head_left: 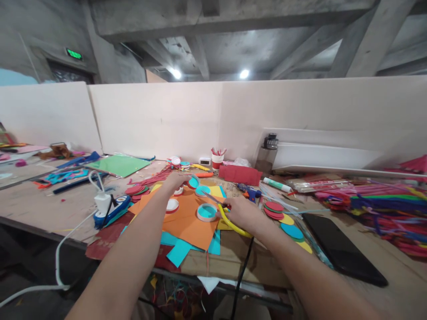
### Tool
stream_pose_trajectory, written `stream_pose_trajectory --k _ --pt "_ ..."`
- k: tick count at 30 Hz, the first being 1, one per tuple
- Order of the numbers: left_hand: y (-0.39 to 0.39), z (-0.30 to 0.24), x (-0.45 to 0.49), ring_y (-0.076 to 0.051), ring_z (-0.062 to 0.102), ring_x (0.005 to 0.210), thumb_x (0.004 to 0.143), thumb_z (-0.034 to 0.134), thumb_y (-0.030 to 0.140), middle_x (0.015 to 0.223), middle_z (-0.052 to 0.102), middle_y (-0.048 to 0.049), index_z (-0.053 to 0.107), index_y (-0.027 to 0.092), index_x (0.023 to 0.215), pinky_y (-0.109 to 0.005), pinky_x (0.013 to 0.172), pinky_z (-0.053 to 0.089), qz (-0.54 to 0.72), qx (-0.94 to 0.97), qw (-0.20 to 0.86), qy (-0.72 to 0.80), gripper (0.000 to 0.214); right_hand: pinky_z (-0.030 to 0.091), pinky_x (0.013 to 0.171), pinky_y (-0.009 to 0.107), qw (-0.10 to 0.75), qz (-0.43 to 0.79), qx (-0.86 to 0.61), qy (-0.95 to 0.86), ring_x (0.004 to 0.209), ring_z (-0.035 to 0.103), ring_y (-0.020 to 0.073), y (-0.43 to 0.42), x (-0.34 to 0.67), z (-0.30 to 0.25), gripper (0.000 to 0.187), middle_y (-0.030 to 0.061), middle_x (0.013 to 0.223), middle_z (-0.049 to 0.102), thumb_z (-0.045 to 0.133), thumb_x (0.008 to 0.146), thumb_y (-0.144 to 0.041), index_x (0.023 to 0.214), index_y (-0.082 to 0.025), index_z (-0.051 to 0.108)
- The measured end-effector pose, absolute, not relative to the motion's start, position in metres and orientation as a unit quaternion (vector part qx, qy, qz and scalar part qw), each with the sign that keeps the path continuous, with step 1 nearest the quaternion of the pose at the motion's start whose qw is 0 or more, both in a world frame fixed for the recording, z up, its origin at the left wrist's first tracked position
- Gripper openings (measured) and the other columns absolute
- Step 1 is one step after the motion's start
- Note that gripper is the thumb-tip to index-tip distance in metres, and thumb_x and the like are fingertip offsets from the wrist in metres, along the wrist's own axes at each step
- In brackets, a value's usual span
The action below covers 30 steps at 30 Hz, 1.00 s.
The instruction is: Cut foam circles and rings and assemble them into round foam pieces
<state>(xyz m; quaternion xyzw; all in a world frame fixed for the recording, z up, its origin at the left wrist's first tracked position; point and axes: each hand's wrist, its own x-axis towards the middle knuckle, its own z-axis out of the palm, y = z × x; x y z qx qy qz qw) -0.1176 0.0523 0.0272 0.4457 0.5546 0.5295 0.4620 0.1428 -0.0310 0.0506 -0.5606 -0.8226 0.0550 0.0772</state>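
From where I stand, this is a craft workshop in a raw concrete building — bare beams (pixel 233 20) overhead, a green lit sign (pixel 74 54) high on the wall, pale partition boards (pixel 160 118) behind the worktable (pixel 75 209). Its top says the rest: orange paper (pixel 193 226), cut discs (pixel 292 231) in several colours, a marker (pixel 276 185), bundles of coloured stems (pixel 363 200) — and bright scraps (pixel 154 282) littering the space underneath.

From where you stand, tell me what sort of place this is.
Likely a craft workshop: the right hand holds scissors, orange paper lies spread out, and red discs are stacked nearby.
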Motion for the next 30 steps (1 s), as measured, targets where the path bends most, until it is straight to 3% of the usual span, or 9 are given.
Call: stream_pose_trajectory --k 3,6,8,12,18,25,30 --pt "0.051 0.032 -0.114 -0.005 0.036 0.038 0.062 0.074 0.021 0.051 0.055 -0.0034 0.060 0.013 0.059 -0.018 0.036 0.013 0.534 0.445 0.471 0.544 0.016 0.045 0.068 0.027 0.146 0.080 -0.558 -0.813 0.089 0.066 0.0241 -0.024 0.144 0.050 0.039 0.0097 0.098 0.072 0.056 0.080 -0.050 0.105 -0.024 0.071" --pt "0.049 0.035 -0.108 -0.006 0.040 0.041 0.065 0.072 0.026 0.052 0.051 -0.0009 0.057 0.014 0.062 -0.017 0.037 0.016 0.540 0.447 0.476 0.531 0.019 0.044 0.070 0.025 0.244 0.104 -0.542 -0.797 0.084 0.066 0.0207 -0.015 0.148 0.048 0.041 0.0068 0.094 0.073 0.053 0.083 -0.052 0.105 -0.023 0.070" --pt "0.046 0.037 -0.103 -0.006 0.038 0.041 0.065 0.071 0.027 0.050 0.046 0.0011 0.054 0.015 0.060 -0.017 0.037 0.016 0.538 0.458 0.478 0.522 0.022 0.044 0.068 0.025 0.266 0.113 -0.543 -0.789 0.082 0.067 0.0201 -0.011 0.151 0.046 0.040 0.0061 0.092 0.073 0.052 0.083 -0.052 0.102 -0.022 0.071" --pt "0.034 0.042 -0.089 -0.006 0.037 0.043 0.066 0.073 0.031 0.050 0.043 0.0019 0.054 0.014 0.059 -0.018 0.040 0.018 0.496 0.517 0.507 0.479 0.026 0.043 0.069 0.025 0.233 0.126 -0.562 -0.784 0.085 0.067 0.0214 -0.005 0.155 0.039 0.036 0.0068 0.095 0.074 0.058 0.079 -0.049 0.098 -0.022 0.072" --pt "0.016 0.049 -0.074 -0.006 0.040 0.049 0.067 0.073 0.040 0.058 0.048 0.0006 0.059 0.014 0.068 -0.020 0.046 0.026 0.380 0.621 0.545 0.416 0.030 0.043 0.069 0.025 0.233 0.119 -0.569 -0.779 0.091 0.068 0.0229 0.001 0.159 0.033 0.040 0.0086 0.099 0.073 0.053 0.082 -0.051 0.102 -0.021 0.072" --pt "0.014 0.047 -0.069 -0.005 0.038 0.052 0.067 0.073 0.046 0.060 0.044 0.0029 0.055 0.012 0.068 -0.019 0.047 0.023 0.319 0.629 0.601 0.375 0.039 0.043 0.071 0.025 0.199 0.134 -0.578 -0.780 0.093 0.067 0.0230 0.002 0.163 0.034 0.037 0.0091 0.099 0.073 0.052 0.084 -0.046 0.105 -0.023 0.071" --pt "0.019 0.041 -0.069 -0.005 0.045 0.053 0.067 0.074 0.046 0.061 0.048 0.0022 0.056 0.013 0.071 -0.019 0.049 0.032 0.391 0.579 0.627 0.345 0.038 0.044 0.072 0.032 0.125 0.054 -0.649 -0.749 0.091 0.067 0.0278 -0.006 0.164 0.035 0.033 0.0120 0.097 0.072 0.048 0.085 -0.037 0.110 -0.026 0.067"
